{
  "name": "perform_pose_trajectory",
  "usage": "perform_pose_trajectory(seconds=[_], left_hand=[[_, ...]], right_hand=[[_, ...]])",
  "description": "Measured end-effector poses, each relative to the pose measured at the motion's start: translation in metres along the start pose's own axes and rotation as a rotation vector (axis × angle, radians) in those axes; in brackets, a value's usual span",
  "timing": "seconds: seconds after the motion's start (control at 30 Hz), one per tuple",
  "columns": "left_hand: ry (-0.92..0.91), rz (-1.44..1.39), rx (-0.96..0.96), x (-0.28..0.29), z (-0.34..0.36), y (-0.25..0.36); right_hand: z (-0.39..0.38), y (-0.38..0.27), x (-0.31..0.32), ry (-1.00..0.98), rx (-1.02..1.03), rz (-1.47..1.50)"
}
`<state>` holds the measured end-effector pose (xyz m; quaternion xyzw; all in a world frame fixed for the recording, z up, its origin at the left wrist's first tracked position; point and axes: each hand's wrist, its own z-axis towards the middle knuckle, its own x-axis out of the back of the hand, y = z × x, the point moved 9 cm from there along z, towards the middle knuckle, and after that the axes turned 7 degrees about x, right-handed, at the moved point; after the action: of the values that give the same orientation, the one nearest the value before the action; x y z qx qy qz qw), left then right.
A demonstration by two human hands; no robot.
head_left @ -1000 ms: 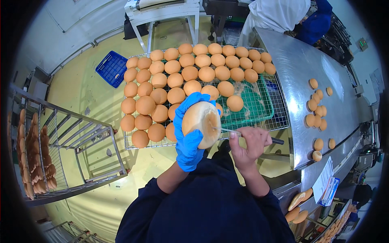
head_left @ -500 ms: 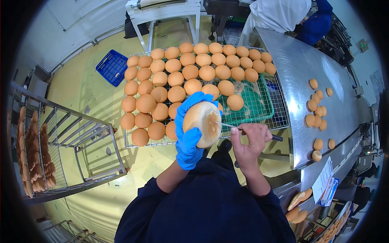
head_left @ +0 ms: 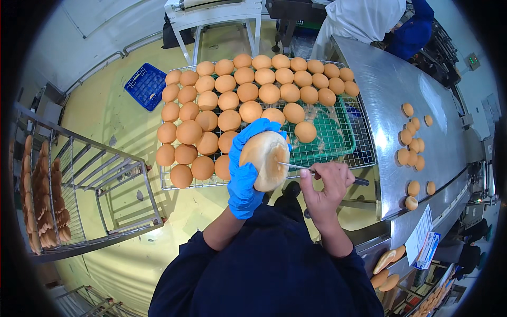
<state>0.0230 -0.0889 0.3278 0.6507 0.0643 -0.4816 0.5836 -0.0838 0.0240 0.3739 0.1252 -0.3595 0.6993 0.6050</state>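
My left hand (head_left: 243,185), in a blue glove, wraps round a golden bun (head_left: 260,158) and holds it up on its side, with the pale underside turned right. That underside has a hollowed, creased patch. In my bare right hand (head_left: 328,186) is a thin knife (head_left: 293,166) with a narrow metal blade and a dark handle. The blade's tip meets the hollow of the bun; how deep it goes I cannot tell. Behind and below my hands, a wire rack (head_left: 364,142) carries rows of round brown buns (head_left: 229,120).
Under the rack's right part sits a green tray (head_left: 317,150). A steel table (head_left: 391,105) to the right bears small buns (head_left: 402,156), paper (head_left: 419,235) and a box (head_left: 429,251). A trolley (head_left: 113,185) stands left, a blue crate (head_left: 145,84) on the floor. A person in white (head_left: 359,21) is beyond.
Almost nothing differs. The bun and my left hand have shifted very slightly, and the knife tip stays at the bun's underside.
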Motion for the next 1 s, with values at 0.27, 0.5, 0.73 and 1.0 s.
perform_pose_trajectory(seconds=[0.27, 0.5, 0.73, 1.0], left_hand=[[-0.013, 0.034, -0.02, -0.005, 0.0, 0.003], [-0.006, 0.094, -0.01, -0.006, -0.002, 0.003], [0.029, 0.005, 0.043, 0.007, -0.005, -0.007], [-0.018, -0.222, 0.197, 0.006, 0.001, -0.022]], right_hand=[[-0.002, -0.001, 0.003, -0.045, -0.031, -0.038], [0.0, -0.002, 0.008, -0.085, 0.0, -0.046], [-0.003, 0.002, 0.005, -0.091, -0.067, -0.009], [0.038, -0.012, 0.048, -0.068, -0.183, 1.963]])
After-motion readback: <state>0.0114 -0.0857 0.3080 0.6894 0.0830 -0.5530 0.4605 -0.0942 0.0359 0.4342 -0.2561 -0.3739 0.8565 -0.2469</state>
